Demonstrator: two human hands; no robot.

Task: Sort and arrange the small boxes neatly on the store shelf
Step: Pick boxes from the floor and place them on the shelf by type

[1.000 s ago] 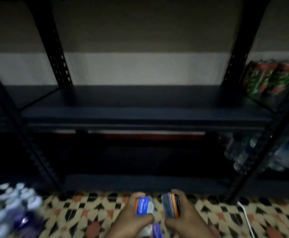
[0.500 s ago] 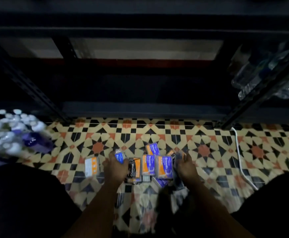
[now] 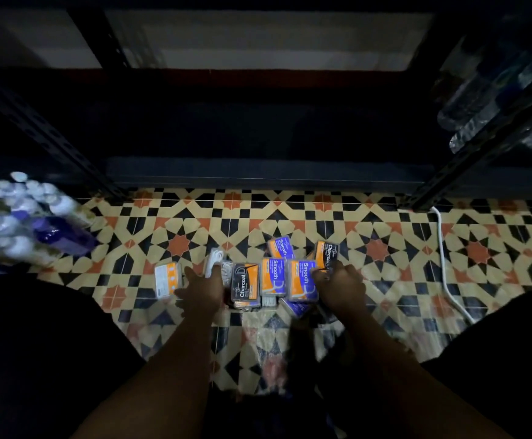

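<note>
- Shelf: a dark metal rack, well beyond both sets of fingers. The lowest board showing ahead of the hands is bare, with no small box on it. By my reading, the arranging proper has hardly begun, or has not begun here at all.
- Tiled floor: patterned tiles under everything; the boxes lie on them, not on the rack.
- Water bottles: on the next bay, far up and to the right of the right fingers.
- Wrapped pack of bottles: blurred, well off to the left of the left fingers.
- White cable: on the tiles, out past the right hand.
- Small boxes: a loose cluster between the two hands, some marked "Smooth", some "Charcoal", overlapping and mixed. Sorting by kind looks unfinished.
- Lone box: just left of the left fingers, apart from the heap.
- Right hand: fingers curled around a Charcoal box that stands tilted above the heap.
- Left hand: fingertips touch a pale box at the heap's left edge; whether they grip it or only rest on it, I cannot tell.
</note>
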